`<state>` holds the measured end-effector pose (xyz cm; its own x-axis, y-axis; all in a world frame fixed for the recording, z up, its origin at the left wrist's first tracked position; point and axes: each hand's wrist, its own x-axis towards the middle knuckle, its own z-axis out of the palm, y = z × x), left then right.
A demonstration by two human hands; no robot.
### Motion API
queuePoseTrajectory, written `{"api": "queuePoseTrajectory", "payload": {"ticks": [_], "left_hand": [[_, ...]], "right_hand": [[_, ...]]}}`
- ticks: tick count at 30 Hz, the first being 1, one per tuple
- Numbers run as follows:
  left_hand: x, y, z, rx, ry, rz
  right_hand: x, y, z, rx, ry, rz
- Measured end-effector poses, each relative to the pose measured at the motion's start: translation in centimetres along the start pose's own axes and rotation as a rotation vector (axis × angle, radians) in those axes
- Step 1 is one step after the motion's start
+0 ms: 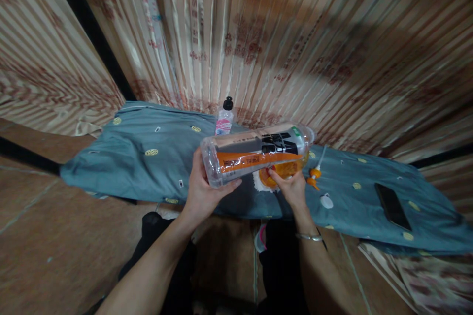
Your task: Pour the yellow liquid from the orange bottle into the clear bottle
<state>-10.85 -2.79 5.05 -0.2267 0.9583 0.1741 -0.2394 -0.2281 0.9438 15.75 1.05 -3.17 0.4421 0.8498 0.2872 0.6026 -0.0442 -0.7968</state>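
Blue cloth-covered worktop point(148, 177); over its middle our left hand point(205, 184) has a closed grip on the clear bottle's point(254, 150) left end, our right hand point(293, 189) gripping the amber container point(286, 170). Slipping fingers or soft cloth could, we judge, cause spills.

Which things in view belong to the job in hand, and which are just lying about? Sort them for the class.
In the job:
- large bottle, tilted in the left hand
- orange container, in the right hand
- probably the orange-headed pump and round white piece

Apparently just there:
- phone
- black-capped bottle, standing behind
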Motion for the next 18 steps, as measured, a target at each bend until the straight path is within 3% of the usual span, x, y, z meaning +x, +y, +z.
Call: {"api": "queuePoseTrajectory", "payload": {"ticks": [18], "left_hand": [[0.08,-0.21,-0.03,0.030,-0.033,0.042]], "right_hand": [[0.04,-0.26,-0.14,0.003,-0.008,0.031]]}}
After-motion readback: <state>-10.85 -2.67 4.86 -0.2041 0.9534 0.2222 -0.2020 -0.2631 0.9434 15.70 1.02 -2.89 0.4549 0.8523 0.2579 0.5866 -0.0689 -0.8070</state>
